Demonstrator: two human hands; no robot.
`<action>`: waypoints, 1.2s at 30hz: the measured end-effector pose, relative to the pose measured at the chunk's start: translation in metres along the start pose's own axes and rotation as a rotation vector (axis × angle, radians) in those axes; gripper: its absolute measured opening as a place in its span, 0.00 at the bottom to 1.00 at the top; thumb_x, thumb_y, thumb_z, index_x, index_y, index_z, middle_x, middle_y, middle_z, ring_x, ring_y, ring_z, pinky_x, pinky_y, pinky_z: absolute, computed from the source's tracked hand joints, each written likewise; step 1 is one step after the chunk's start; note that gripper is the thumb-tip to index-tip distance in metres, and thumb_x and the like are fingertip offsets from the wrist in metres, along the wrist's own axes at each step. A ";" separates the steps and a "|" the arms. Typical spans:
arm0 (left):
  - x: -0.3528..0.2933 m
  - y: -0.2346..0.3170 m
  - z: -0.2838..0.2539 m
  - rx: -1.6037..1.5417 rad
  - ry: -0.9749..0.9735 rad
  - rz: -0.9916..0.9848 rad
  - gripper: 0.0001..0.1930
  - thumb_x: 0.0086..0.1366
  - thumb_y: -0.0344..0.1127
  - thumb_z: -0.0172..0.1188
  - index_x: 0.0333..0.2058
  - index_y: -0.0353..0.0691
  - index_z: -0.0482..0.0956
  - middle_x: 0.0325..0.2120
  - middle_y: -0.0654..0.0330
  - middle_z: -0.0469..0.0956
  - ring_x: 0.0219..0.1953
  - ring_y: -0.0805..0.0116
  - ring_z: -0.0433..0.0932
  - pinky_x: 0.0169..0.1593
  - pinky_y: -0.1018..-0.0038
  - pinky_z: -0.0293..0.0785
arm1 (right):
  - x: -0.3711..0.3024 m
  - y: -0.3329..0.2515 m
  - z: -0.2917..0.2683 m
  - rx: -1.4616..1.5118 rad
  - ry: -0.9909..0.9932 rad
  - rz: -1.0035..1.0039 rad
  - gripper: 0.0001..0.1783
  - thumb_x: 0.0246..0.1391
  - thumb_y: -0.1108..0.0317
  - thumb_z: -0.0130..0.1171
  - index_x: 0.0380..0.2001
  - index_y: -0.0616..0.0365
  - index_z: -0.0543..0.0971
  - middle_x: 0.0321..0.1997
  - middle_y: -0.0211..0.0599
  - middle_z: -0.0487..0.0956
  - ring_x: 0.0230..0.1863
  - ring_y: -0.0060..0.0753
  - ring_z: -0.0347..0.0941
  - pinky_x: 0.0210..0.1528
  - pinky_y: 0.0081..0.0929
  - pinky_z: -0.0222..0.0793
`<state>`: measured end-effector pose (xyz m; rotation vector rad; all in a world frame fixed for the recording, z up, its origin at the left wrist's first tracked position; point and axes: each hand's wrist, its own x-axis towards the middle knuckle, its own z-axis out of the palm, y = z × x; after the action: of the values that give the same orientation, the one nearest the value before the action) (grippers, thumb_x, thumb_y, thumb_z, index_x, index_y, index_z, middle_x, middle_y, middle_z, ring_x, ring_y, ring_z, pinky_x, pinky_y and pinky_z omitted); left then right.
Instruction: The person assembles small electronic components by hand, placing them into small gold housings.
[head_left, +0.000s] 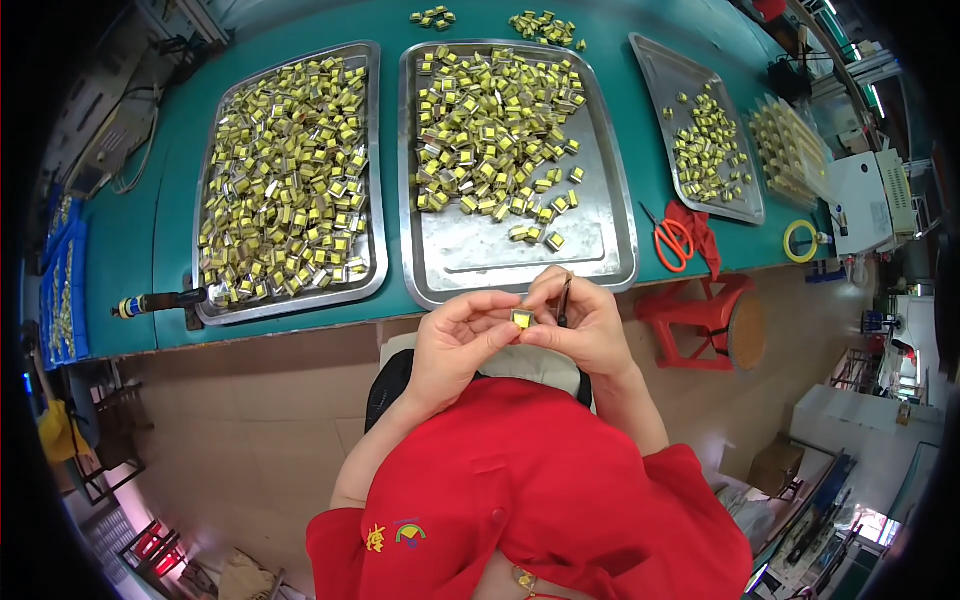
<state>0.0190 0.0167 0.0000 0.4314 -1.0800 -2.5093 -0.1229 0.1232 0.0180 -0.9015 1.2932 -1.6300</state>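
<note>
Both of my hands meet in front of the middle tray's near edge. Between the fingertips of my left hand (460,338) and my right hand (585,322) is a small transformer (522,318), a block with a yellow face and metallic sides. The left thumb and fingers pinch it from one side, and the right thumb presses against its other side. A thin dark tool (564,303) is also tucked in my right hand's fingers, pointing upward; its exact kind is unclear. Many like transformers lie heaped in the middle metal tray (520,272), just beyond my hands.
A full metal tray (378,270) stands left, another (748,208) at far right. Orange-handled scissors (673,246) lie by a red cloth (698,232). A dark-handled tool (150,303) sits at the left edge, a yellow tape roll (801,241) right. A red stool (690,320) stands below.
</note>
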 end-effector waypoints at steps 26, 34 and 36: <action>0.004 -0.001 -0.004 -0.303 0.079 -0.175 0.12 0.67 0.32 0.48 0.46 0.33 0.70 0.40 0.55 0.75 0.46 0.66 0.76 0.49 0.72 0.73 | 0.002 0.003 0.011 -0.420 0.164 -0.134 0.16 0.39 0.79 0.68 0.35 0.63 0.77 0.31 0.26 0.67 0.24 0.10 0.57 0.23 0.09 0.50; 0.004 -0.003 -0.005 -0.172 0.048 -0.131 0.13 0.63 0.24 0.53 0.46 0.31 0.69 0.42 0.53 0.75 0.47 0.67 0.75 0.50 0.73 0.72 | 0.004 -0.001 0.007 -0.443 0.119 -0.141 0.16 0.39 0.81 0.66 0.36 0.64 0.77 0.30 0.26 0.68 0.24 0.10 0.57 0.25 0.09 0.52; 0.006 -0.003 -0.004 -0.013 0.063 0.029 0.15 0.60 0.19 0.54 0.46 0.30 0.69 0.44 0.52 0.74 0.49 0.66 0.73 0.52 0.74 0.71 | 0.005 -0.006 -0.005 -0.449 0.147 -0.080 0.17 0.40 0.81 0.65 0.38 0.64 0.77 0.30 0.26 0.68 0.25 0.10 0.59 0.25 0.09 0.53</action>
<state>0.0145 0.0132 -0.0057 0.4837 -1.0376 -2.4591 -0.1302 0.1211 0.0226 -1.1253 1.7905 -1.5130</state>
